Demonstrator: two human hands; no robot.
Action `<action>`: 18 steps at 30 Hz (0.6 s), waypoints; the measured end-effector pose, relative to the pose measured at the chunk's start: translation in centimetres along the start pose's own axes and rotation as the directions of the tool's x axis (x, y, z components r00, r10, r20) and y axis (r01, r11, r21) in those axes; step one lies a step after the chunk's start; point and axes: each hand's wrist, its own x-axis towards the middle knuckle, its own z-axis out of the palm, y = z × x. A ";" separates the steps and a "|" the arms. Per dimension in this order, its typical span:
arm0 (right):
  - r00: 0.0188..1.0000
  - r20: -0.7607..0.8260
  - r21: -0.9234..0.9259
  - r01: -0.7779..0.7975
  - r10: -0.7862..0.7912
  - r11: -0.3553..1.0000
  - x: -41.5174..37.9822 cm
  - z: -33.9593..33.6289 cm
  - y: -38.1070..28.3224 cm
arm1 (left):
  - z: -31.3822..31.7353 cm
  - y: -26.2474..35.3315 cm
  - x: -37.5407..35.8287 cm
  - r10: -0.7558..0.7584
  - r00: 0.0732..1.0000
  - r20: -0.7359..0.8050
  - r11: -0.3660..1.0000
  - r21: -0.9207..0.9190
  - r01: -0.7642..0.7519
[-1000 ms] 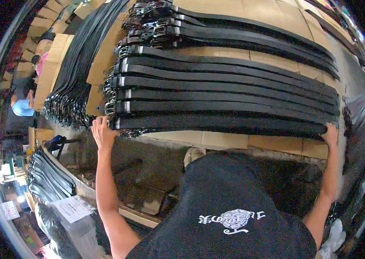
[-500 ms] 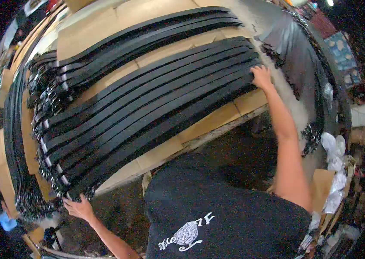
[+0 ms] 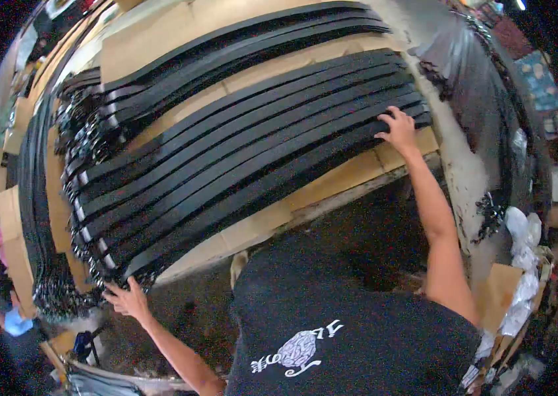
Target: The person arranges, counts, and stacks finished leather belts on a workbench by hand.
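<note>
Several long black straps lie side by side in rows, slightly fanned, on cardboard over a table. My left hand is at their lower left corner, fingers spread, by the shiny metal-like ends. Near the right end of the nearest straps is my right hand, its fingers apart and curved over the strap surface. Whether the fingertips touch the straps is hard to tell. Neither hand has anything gripped in it.
Another group of black straps lies farther back on cardboard. A dark bundle hangs at the left. On the right are dark plastic-like sheeting, silvery wrapped items and a cardboard piece.
My right hand has come off the strap ends and moved inward along them, fingers opening. My left hand has spread its fingers at the corner. The whole view has shifted slightly.
</note>
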 end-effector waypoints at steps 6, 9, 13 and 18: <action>0.973 -0.044 0.022 0.226 -0.225 0.974 -1.3 -2.6 -6.4 | -3.4 3.0 -3.3 -0.022 0.997 -0.080 0.998 -0.063 0.017; 0.921 -0.085 0.097 0.387 -0.380 0.917 -1.7 -0.7 -8.9 | -3.6 5.1 -5.5 0.178 0.956 -0.234 0.977 -0.074 -0.200; 0.953 -0.137 0.143 0.289 -0.270 0.947 -0.1 0.4 -8.7 | -0.9 5.5 -5.0 0.205 0.952 -0.226 0.979 0.037 -0.202; 0.975 -0.058 0.123 0.222 -0.216 0.967 -1.3 -1.2 -11.2 | -3.7 7.9 -6.4 0.247 0.902 -0.354 0.942 -0.130 -0.309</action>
